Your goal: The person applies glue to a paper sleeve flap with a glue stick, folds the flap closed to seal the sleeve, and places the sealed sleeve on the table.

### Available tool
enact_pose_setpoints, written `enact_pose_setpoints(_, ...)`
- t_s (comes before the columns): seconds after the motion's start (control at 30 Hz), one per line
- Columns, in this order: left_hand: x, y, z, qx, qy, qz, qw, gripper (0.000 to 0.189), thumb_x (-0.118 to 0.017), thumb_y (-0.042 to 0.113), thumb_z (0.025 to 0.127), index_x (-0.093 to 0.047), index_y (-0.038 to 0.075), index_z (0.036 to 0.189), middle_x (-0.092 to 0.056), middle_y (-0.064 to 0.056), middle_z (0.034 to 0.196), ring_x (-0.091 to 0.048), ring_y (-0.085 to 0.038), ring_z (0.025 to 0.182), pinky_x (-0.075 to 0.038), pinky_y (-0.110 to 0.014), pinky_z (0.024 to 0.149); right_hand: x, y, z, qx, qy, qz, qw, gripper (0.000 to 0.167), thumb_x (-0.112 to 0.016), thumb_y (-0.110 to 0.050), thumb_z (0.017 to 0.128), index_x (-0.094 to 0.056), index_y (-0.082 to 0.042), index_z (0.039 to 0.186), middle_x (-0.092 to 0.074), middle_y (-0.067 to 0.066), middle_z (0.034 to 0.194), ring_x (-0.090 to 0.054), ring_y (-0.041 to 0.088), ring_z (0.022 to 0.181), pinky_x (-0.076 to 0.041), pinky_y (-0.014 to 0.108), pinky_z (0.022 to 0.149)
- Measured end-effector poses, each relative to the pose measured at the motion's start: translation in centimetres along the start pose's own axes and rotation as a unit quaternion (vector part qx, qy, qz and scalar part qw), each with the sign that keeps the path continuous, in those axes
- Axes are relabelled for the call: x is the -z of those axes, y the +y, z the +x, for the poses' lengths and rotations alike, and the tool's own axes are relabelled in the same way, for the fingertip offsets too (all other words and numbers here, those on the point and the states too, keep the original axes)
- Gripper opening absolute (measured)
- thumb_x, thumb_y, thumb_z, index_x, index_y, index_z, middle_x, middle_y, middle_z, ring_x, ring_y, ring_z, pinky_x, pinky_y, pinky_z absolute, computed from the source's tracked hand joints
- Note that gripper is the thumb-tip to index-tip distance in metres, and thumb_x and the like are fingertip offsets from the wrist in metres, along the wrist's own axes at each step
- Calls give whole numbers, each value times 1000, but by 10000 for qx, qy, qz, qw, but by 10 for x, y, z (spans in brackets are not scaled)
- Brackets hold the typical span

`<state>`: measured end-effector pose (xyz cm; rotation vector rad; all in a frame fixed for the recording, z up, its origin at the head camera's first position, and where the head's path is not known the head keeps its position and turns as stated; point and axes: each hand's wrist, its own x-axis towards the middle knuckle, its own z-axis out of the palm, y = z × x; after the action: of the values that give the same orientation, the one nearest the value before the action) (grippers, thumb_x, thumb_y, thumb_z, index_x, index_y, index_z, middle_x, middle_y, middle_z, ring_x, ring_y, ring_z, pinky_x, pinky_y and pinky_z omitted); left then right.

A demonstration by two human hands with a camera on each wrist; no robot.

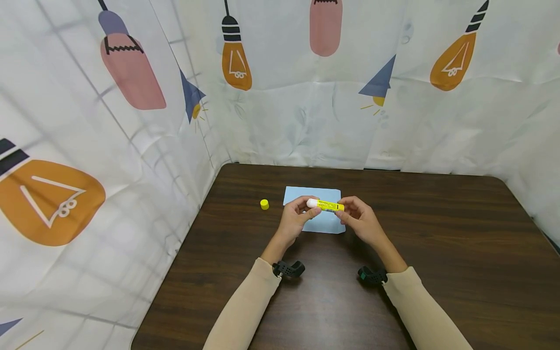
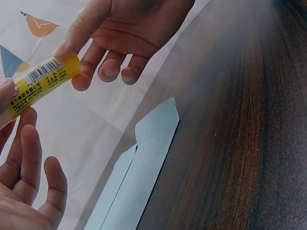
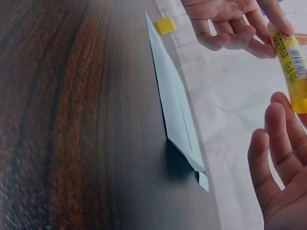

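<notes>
Both hands hold a yellow glue stick (image 1: 330,206) level above the light blue folded paper (image 1: 323,224). My left hand (image 1: 294,219) pinches its white end between thumb and fingers. At the yellow base, the thumb and fingertips of my right hand (image 1: 362,221) grip the other end. Printed lettering and a barcode show on the tube (image 2: 44,81) in the left wrist view. The glue stick's yellow cap (image 1: 264,204) stands apart on the table, left of the paper. In the right wrist view the paper (image 3: 173,103) lies with a folded flap slightly raised.
A dark brown wooden table (image 1: 459,233) carries everything. Behind it and along the left hangs a white curtain (image 1: 280,126) printed with lamps and bulbs. Each wrist wears a black band (image 1: 288,269) with a camera mount.
</notes>
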<state>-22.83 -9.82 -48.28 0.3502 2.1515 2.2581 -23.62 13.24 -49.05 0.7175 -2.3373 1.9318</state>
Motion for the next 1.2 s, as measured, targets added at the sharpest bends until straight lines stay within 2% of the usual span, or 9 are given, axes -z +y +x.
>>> enact_pose_setpoints(0.13,0,1,0,19,27,-8,10000,33,-76,8,93,-67,-1,124,-69,-2,109,-63,-8,93,-53,-18,76,-1,-1,0,9,22,-99,9999,28,-69,-2,96,-61,1,122,-65,13,92,-61,14,72,-54,29,63)
enact_pose_setpoints(0.33,0,1,-1,46,63,-37,10000,33,-76,8,92,-68,-1,123,-69,-1,107,-63,-7,92,-53,-18,75,-3,-12,0,-218,70,-365,9991,25,-69,-1,96,-62,4,120,-67,19,94,-61,17,72,-57,35,66)
enact_pose_setpoints(0.57,1,-1,0,21,30,-39,10000,32,-74,7,93,-67,-2,123,-69,1,105,-63,-8,91,-52,-18,75,-4,-37,-3,-416,-61,-428,9982,21,-66,-4,99,-63,6,117,-70,27,98,-63,30,75,-58,35,70)
enact_pose_setpoints(0.77,1,-1,1,34,17,-19,10000,33,-76,8,92,-68,-1,123,-70,0,106,-63,-9,92,-53,-19,76,-3,-39,-4,-508,-150,-491,9974,21,-59,-11,104,-64,6,116,-72,28,98,-65,43,81,-61,39,77)
enact_pose_setpoints(0.9,1,-1,1,24,-12,-54,10000,33,-76,8,92,-68,-1,123,-70,-1,106,-63,-9,92,-53,-19,76,-2,-37,-3,-577,-184,-562,9966,23,-55,-15,106,-65,5,112,-72,26,95,-64,41,81,-60,42,76)
enact_pose_setpoints(1.07,1,0,0,-18,-77,-71,9999,33,-75,7,93,-67,-2,123,-69,2,105,-62,-8,93,-54,-18,77,-2,-39,-3,-576,-249,-571,9964,30,-50,-15,109,-64,11,107,-69,26,89,-64,38,80,-60,44,77)
enact_pose_setpoints(1.2,0,0,0,-32,-108,-56,9999,32,-74,7,93,-67,-3,123,-69,2,104,-63,-9,93,-53,-18,76,-3,-43,-4,-571,-270,-632,9960,30,-47,-15,110,-65,8,101,-68,23,85,-64,36,78,-60,44,76)
